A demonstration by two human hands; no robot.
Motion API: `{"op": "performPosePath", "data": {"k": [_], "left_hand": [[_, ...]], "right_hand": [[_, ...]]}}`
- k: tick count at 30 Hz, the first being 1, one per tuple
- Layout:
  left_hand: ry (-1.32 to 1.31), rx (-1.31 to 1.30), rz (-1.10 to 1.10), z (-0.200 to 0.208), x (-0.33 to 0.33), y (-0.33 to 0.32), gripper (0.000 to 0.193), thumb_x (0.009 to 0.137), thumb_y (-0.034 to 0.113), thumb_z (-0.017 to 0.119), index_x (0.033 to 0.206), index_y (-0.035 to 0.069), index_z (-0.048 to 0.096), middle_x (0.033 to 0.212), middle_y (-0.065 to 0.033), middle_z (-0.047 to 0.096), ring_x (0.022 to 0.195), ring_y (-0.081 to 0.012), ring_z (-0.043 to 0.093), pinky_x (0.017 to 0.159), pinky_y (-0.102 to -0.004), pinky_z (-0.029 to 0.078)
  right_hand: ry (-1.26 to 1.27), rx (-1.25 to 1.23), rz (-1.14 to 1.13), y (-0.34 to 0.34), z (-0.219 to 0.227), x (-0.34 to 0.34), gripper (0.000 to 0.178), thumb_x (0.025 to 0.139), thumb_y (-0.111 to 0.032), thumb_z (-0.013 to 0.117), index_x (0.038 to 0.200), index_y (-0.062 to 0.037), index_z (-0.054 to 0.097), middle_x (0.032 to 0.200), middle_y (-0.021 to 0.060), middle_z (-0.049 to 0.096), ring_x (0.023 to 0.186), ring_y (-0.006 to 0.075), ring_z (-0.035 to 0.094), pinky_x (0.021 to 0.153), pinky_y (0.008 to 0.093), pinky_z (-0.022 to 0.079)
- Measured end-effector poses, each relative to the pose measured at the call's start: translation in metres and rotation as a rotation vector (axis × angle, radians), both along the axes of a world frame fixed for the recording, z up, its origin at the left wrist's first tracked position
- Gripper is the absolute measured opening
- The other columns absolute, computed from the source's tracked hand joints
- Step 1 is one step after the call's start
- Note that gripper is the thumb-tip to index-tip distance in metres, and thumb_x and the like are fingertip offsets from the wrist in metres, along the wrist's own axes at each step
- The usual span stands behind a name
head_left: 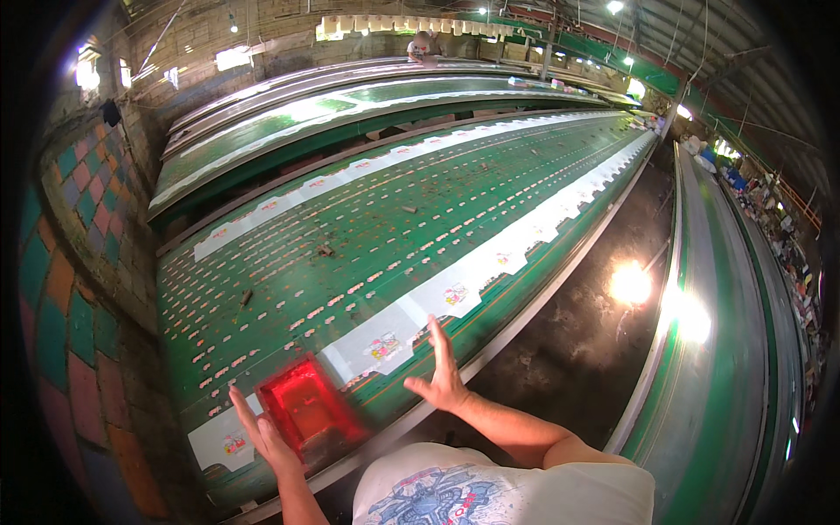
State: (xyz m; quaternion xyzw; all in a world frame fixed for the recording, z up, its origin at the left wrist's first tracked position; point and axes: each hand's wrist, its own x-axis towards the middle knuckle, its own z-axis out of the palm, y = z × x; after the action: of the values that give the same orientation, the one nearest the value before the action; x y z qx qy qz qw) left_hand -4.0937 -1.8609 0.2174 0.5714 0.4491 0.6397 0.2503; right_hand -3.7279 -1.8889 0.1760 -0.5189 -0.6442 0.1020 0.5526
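Both my hands are raised just above the near edge of a long green printing table [297, 306]. My left hand [271, 440] is open, its fingers stretched out, over the left side of a red printing frame [287, 376]. That frame looks shallow and tray-like, and it lies among the white pieces along the near edge. My right hand [444, 381] is open too, thumb apart from the fingers, beside a white printed piece [359, 348]. Another white piece [208, 440] with a small coloured print lies left of the frame. Neither hand holds anything.
A row of white printed pieces [516, 245] runs along the table's near side, and a second row [297, 197] along its far side. Small scraps dot the surface. More long tables [726, 350] stand to the right and behind. A person [421, 48] is far back.
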Motion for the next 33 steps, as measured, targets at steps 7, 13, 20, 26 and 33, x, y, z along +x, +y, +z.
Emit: {"op": "performPosePath", "data": {"k": [7, 13, 20, 26, 33], "left_hand": [[0.046, -0.004, -0.057, 0.005, 0.070, 0.001, 0.073, 0.116, 0.037, 0.056, 0.178, 0.001, 0.038, 0.182, -0.0214, 0.041, 0.170, -0.0324, 0.035, 0.139, -0.0489, 0.022], [-0.158, -0.047, 0.038, -0.010, 0.100, -0.003, 0.043, 0.112, 0.000, 0.064, 0.154, -0.003, 0.065, 0.141, -0.0154, 0.074, 0.131, -0.0210, 0.069, 0.112, -0.0364, 0.054], [-0.275, -0.021, 0.183, -0.032, 0.119, -0.026, 0.024, 0.114, 0.009, 0.071, 0.134, -0.003, 0.077, 0.110, -0.0080, 0.079, 0.096, -0.0131, 0.074, 0.086, -0.0291, 0.060], [-0.304, -0.093, 0.297, -0.030, 0.100, -0.046, 0.019, 0.112, 0.006, 0.068, 0.128, 0.000, 0.076, 0.088, 0.0008, 0.068, 0.072, -0.0049, 0.061, 0.062, -0.0201, 0.048], [-0.285, -0.173, 0.351, -0.069, 0.006, -0.038, 0.039, 0.099, -0.006, 0.065, 0.137, -0.001, 0.074, 0.103, 0.0002, 0.067, 0.088, -0.0070, 0.063, 0.074, -0.0229, 0.052]], "right_hand": [[-0.027, 0.073, -0.090, -0.008, 0.004, 0.070, 0.111, 0.098, -0.052, 0.085, 0.177, 0.0020, 0.027, 0.182, 0.0290, 0.029, 0.165, 0.0472, 0.035, 0.135, 0.0574, 0.030], [-0.017, 0.070, -0.071, -0.017, 0.001, 0.108, 0.045, 0.096, -0.004, 0.083, 0.139, -0.0035, 0.073, 0.135, 0.0189, 0.071, 0.126, 0.0332, 0.069, 0.110, 0.0453, 0.056], [0.061, 0.001, 0.018, -0.017, 0.012, 0.155, 0.033, 0.093, 0.008, 0.082, 0.124, -0.0039, 0.078, 0.095, 0.0063, 0.069, 0.083, 0.0172, 0.070, 0.078, 0.0324, 0.059], [0.099, -0.132, 0.115, -0.015, -0.004, 0.128, 0.034, 0.095, 0.006, 0.077, 0.127, -0.0061, 0.079, 0.083, 0.0036, 0.061, 0.070, 0.0136, 0.059, 0.066, 0.0320, 0.052], [-0.014, -0.170, 0.246, -0.012, -0.013, 0.059, 0.032, 0.098, 0.002, 0.076, 0.128, -0.0080, 0.079, 0.076, 0.0032, 0.062, 0.062, 0.0136, 0.058, 0.061, 0.0341, 0.051]]}}
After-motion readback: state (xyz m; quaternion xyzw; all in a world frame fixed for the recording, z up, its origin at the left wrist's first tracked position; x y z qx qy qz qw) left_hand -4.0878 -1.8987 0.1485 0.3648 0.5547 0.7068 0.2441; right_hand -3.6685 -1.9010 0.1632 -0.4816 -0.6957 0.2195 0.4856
